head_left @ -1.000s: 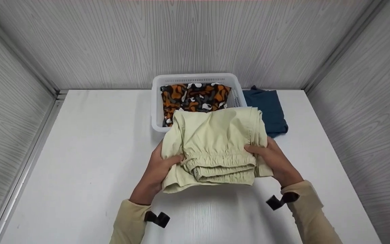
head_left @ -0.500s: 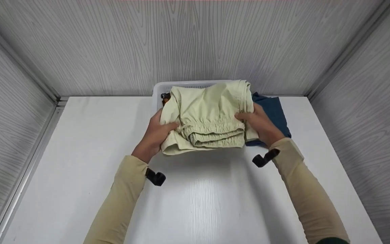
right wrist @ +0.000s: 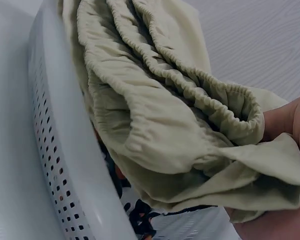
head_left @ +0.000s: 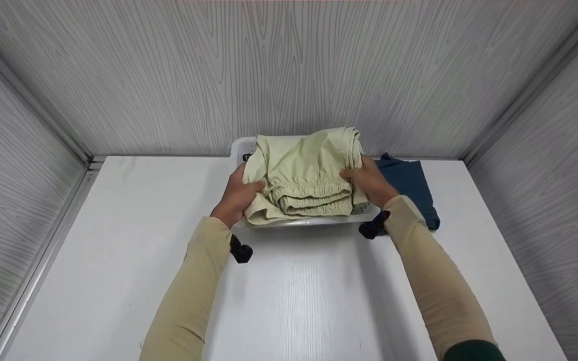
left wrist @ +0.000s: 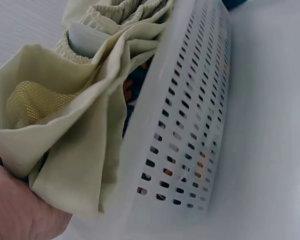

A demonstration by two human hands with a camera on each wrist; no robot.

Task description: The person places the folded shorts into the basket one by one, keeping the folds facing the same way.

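Folded pale yellow-green shorts [head_left: 309, 173] with a gathered elastic waistband are held between both hands at the mouth of a white perforated basket [head_left: 314, 221]. The left hand [head_left: 236, 195] grips their left side, thumb on top. On the other side the right hand [head_left: 368, 181] pinches them the same way, with its thumb near the waistband. A mesh lining [left wrist: 37, 102] shows inside a leg opening in the left wrist view. Beneath the shorts, patterned black and orange cloth [right wrist: 140, 215] lies in the basket, mostly hidden.
A folded dark blue garment [head_left: 409, 188] lies on the white table [head_left: 143, 240] right of the basket, partly behind the right wrist. The grey wood-grain back wall [head_left: 289, 75] stands close behind the basket, and side walls flank the table.
Both hands have carried the shorts forward and down, from in front of the basket to over and into its mouth. The patterned cloth is now almost fully covered. The head view has tilted up slightly.
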